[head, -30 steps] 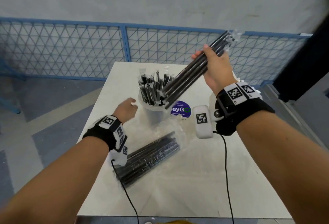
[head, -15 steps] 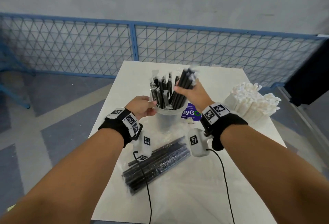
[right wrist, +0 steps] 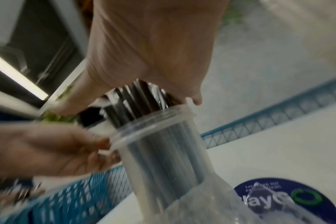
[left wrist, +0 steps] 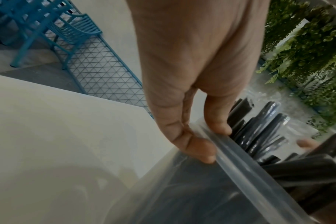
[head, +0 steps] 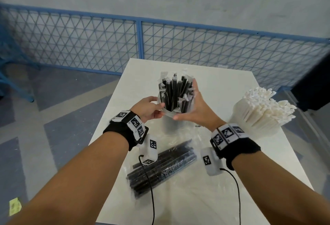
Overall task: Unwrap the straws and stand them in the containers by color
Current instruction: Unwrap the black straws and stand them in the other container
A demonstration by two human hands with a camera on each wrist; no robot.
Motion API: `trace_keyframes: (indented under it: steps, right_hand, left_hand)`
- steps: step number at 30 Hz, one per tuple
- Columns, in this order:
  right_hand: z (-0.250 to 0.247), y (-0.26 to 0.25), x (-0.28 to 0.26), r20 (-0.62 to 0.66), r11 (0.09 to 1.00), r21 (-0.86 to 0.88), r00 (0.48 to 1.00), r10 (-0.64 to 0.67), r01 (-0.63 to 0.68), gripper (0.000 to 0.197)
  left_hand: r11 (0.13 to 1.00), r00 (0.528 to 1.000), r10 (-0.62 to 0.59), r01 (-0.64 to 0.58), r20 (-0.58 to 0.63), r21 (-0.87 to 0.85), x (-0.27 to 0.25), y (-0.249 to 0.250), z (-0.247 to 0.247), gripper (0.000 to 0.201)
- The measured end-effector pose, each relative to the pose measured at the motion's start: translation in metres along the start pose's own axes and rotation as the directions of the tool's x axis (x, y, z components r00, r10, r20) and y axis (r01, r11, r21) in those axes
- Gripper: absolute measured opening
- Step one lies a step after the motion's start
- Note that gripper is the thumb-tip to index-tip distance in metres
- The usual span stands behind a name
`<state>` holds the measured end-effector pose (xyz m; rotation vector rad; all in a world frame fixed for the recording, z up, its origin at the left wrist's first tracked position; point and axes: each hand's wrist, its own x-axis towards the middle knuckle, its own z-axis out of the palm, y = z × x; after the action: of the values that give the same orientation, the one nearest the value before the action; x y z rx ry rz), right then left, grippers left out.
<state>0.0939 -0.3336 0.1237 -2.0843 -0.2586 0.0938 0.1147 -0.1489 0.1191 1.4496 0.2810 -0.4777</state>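
Left hand [head: 149, 107]: thumb and fingertips [left wrist: 205, 153] pinch the rim of the clear container [head: 172, 123] on its left side. The container stands near the middle of the counter [head: 223, 85], toward the far edge.

Black straws [head: 175, 93] stand in the container, several with clear wrapper ends showing. They lean and splay above the rim.

Right hand [head: 193, 107]: released, palm and straight fingers pressed flat against the right side of the bundle, thumb at the near rim. It grasps nothing.

Risks, my judgement:
- Container is light and top-heavy with tall straws. If my right hand pushes leftward harder than the left pinch resists, it may tip toward the left edge.
- The pinch is on a thin rim only; a squeeze could flex the wall and let straws spring out.
- Taking the right hand away abruptly may let the leaning straws fan out and fall over the rim.
- Wrapped and bare straws look mixed together in the container; wrappers could get buried unnoticed.

Near edge: a clear bag of black straws [head: 161, 168] lies flat between my wrists, partly under the wrist camera cables [head: 151, 194]. A cable could snag and drag it off.

Right edge: white straws [head: 264, 110] stand packed in their own container, well apart from the black ones. An elbow swing could knock them.
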Motion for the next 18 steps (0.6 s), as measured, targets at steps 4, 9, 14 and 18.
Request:
trace_keyframes:
  steps: [4, 9, 14, 18]
  right_hand:
    - [0.014, -0.012, 0.020, -0.174, 0.996, -0.081, 0.985, 0.014, -0.029, 0.139]
    - [0.007, -0.030, 0.053, -0.168, 0.997, -0.025, 0.984, 0.062, -0.067, 0.132]
    - [0.014, -0.029, 0.064, -0.234, 0.992, -0.124, 0.972, 0.005, -0.035, 0.073]
    - [0.015, -0.025, 0.060, -0.395, 0.997, 0.024, 0.917, -0.055, 0.070, 0.043]
  left_hand:
    - [1.000, 1.000, -0.004, 0.004, 0.013, 0.013, -0.001, 0.000, -0.001, 0.027]
    - [1.000, 1.000, -0.010, 0.010, 0.010, 0.005, 0.001, -0.001, -0.003, 0.030]
    - [1.000, 1.000, -0.007, 0.006, 0.008, 0.023, 0.004, -0.002, -0.004, 0.037]
    - [1.000, 1.000, 0.004, -0.004, 0.022, -0.006, 0.005, -0.002, -0.003, 0.028]
